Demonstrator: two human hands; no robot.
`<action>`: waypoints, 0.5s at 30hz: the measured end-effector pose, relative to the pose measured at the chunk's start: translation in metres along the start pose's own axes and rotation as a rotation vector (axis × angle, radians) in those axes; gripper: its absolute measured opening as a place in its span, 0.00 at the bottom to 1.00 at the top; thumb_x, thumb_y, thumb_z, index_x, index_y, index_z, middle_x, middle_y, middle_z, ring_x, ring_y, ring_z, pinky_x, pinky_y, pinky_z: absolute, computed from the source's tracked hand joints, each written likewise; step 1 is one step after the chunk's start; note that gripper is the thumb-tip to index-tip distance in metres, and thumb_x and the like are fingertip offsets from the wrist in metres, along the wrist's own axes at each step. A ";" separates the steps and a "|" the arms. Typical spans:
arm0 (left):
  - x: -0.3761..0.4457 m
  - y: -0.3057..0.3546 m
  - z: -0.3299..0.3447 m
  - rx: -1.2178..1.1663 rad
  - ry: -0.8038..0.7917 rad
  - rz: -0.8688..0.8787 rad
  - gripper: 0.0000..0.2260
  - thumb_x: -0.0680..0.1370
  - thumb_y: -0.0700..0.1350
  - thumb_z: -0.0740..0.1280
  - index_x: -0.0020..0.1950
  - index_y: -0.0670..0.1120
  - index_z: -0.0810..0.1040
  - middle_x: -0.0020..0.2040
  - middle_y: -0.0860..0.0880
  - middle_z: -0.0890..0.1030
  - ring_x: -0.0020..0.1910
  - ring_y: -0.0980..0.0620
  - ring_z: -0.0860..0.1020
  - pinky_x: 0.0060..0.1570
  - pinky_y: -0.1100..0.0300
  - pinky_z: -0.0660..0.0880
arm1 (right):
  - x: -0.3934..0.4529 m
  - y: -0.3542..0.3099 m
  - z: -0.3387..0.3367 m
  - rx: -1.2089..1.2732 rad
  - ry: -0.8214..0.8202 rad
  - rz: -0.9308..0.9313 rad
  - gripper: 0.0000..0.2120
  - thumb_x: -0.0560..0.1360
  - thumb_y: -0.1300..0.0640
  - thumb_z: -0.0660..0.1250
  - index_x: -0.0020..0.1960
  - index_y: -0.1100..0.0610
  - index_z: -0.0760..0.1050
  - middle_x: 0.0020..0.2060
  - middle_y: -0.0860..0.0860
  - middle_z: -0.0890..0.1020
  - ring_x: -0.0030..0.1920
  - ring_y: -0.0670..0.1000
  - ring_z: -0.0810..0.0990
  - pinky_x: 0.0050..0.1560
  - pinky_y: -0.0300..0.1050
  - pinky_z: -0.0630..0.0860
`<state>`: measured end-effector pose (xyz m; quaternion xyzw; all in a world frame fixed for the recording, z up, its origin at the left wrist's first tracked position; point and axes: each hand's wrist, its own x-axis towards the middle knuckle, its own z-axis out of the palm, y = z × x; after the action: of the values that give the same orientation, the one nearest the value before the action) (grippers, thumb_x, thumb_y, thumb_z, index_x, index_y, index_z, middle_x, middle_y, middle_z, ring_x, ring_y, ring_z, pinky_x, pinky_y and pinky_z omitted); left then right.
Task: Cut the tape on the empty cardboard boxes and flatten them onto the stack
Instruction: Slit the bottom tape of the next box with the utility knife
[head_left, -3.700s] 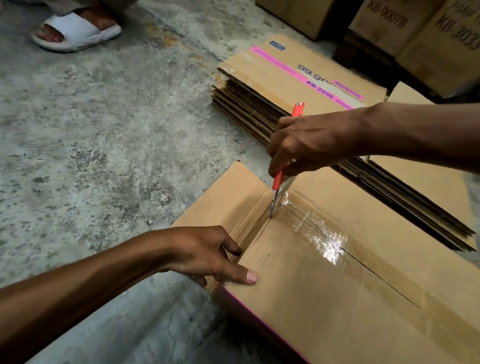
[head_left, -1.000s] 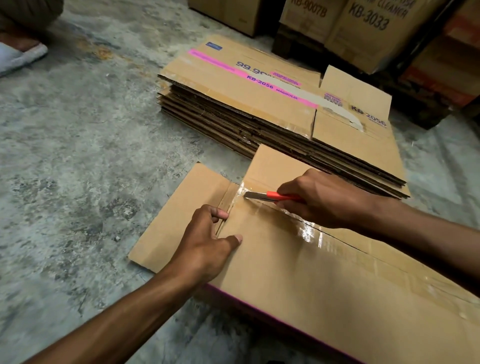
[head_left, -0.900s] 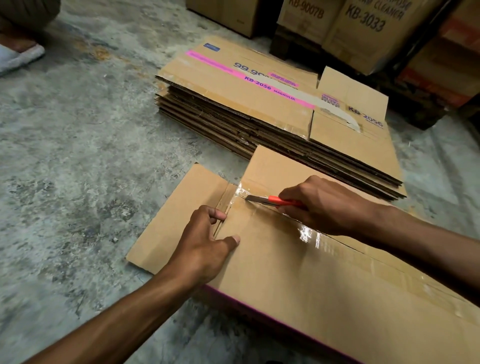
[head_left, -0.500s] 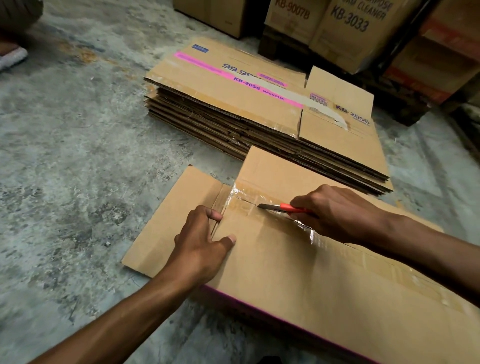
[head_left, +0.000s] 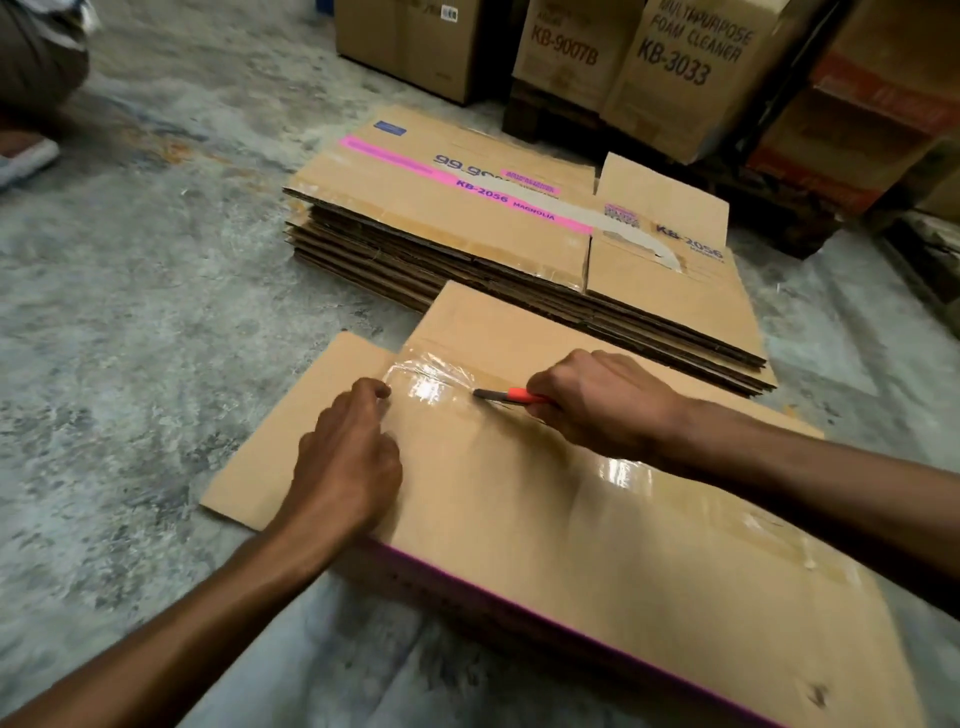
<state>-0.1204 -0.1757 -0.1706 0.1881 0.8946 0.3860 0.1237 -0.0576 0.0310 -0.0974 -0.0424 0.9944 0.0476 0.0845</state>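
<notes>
A brown cardboard box (head_left: 597, 530) with a pink lower edge lies on the concrete floor in front of me. Clear shiny tape (head_left: 431, 382) runs along its middle seam. My right hand (head_left: 602, 400) grips an orange cutter (head_left: 511, 396), its blade lying low on the tape and pointing left. My left hand (head_left: 348, 457) presses down on the box's left end, fingertips at the tape's end beside the open side flap (head_left: 291, 441). Behind the box sits the stack of flattened boxes (head_left: 467, 244) with a pink stripe on top.
Upright printed cartons (head_left: 675, 67) stand on a dark pallet at the back right. Another person's leg and white sandal (head_left: 26, 161) show at the far left. Bare grey concrete floor (head_left: 130, 312) spreads to the left.
My right hand has drawn the cutter rightward along the taped seam, away from the box's left end. My left hand shifted slightly up toward the tape's end. The camera view drifted.
</notes>
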 end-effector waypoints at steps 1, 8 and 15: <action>0.007 -0.003 -0.003 0.090 0.027 -0.003 0.18 0.78 0.43 0.61 0.68 0.46 0.64 0.68 0.45 0.70 0.66 0.44 0.67 0.63 0.50 0.64 | 0.015 -0.006 -0.003 0.006 0.006 0.008 0.10 0.79 0.54 0.60 0.50 0.56 0.78 0.38 0.53 0.79 0.34 0.54 0.74 0.27 0.42 0.62; 0.029 -0.026 -0.010 0.407 0.164 0.064 0.15 0.80 0.52 0.54 0.64 0.47 0.68 0.63 0.43 0.72 0.64 0.43 0.68 0.66 0.47 0.58 | 0.069 -0.023 -0.010 0.045 0.018 0.073 0.11 0.78 0.54 0.62 0.55 0.56 0.78 0.39 0.52 0.77 0.36 0.54 0.74 0.27 0.41 0.63; 0.028 -0.026 -0.010 0.441 0.120 0.043 0.17 0.81 0.53 0.51 0.65 0.47 0.66 0.66 0.43 0.69 0.68 0.43 0.66 0.73 0.41 0.41 | 0.029 0.002 0.000 0.053 -0.032 0.076 0.11 0.78 0.52 0.62 0.56 0.53 0.78 0.43 0.52 0.81 0.39 0.54 0.77 0.34 0.43 0.69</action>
<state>-0.1551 -0.1864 -0.1851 0.2064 0.9588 0.1944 0.0179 -0.0862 0.0311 -0.1023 -0.0015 0.9947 0.0250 0.0998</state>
